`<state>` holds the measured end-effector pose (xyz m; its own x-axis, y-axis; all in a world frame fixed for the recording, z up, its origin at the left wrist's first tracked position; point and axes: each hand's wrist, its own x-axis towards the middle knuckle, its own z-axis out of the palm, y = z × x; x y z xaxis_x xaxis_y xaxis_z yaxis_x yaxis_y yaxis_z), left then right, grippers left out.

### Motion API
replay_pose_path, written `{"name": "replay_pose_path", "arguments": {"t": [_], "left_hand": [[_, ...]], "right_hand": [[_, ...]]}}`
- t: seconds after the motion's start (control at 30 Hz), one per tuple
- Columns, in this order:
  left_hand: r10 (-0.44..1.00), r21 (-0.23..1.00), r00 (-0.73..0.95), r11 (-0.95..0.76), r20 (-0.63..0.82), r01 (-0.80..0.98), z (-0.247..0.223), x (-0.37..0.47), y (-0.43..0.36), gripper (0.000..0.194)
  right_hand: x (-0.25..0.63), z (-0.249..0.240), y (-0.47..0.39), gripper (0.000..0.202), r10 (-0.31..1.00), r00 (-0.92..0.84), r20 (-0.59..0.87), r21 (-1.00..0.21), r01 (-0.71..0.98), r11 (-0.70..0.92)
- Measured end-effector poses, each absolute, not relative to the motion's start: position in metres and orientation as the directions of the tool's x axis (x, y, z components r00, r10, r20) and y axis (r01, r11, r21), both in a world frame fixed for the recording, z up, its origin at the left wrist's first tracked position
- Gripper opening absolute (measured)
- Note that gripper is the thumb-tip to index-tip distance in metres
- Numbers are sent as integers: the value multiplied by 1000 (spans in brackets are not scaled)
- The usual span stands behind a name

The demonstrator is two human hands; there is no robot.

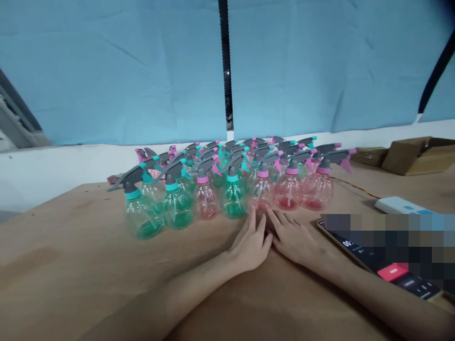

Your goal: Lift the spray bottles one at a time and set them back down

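My left hand point(251, 244) and my right hand point(293, 237) rest on the wooden table, thumbs close together and fingers spread forward. Neither hand holds anything. Their fingertips reach the base of a clear pink spray bottle point(262, 190) in the front row; whether they touch it I cannot tell. Beside it stand another pink spray bottle point(288, 189) on the right and a green spray bottle point(233, 198) on the left. All are upright, with grey trigger heads and pink or turquoise collars. Several more spray bottles crowd behind, partly hidden.
On the right lie a phone point(369, 260) with a lit screen, partly pixelated, and a white power strip point(401, 205). An open cardboard box point(408, 158) stands farther back. A blue cloth point(142, 71) hangs behind the table point(88, 274).
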<state>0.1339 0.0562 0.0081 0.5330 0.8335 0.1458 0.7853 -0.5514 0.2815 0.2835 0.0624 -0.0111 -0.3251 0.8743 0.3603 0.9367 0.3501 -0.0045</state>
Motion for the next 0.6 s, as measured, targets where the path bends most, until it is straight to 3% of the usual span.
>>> {"name": "replay_pose_path", "arguments": {"t": [0.33,0.47,0.6], "left_hand": [[721,118,691,-683,-45,721,17,76,37,58],[705,108,706,-698,-70,708,21,55,35,58],[718,98,693,-687,-56,720,21,41,35,56]], "right_hand": [[278,-14,56,41,851,-390,352,-15,907,421],[273,-9,50,42,805,-487,338,-28,850,526],[272,-5,47,45,713,-642,281,-125,713,690]]}}
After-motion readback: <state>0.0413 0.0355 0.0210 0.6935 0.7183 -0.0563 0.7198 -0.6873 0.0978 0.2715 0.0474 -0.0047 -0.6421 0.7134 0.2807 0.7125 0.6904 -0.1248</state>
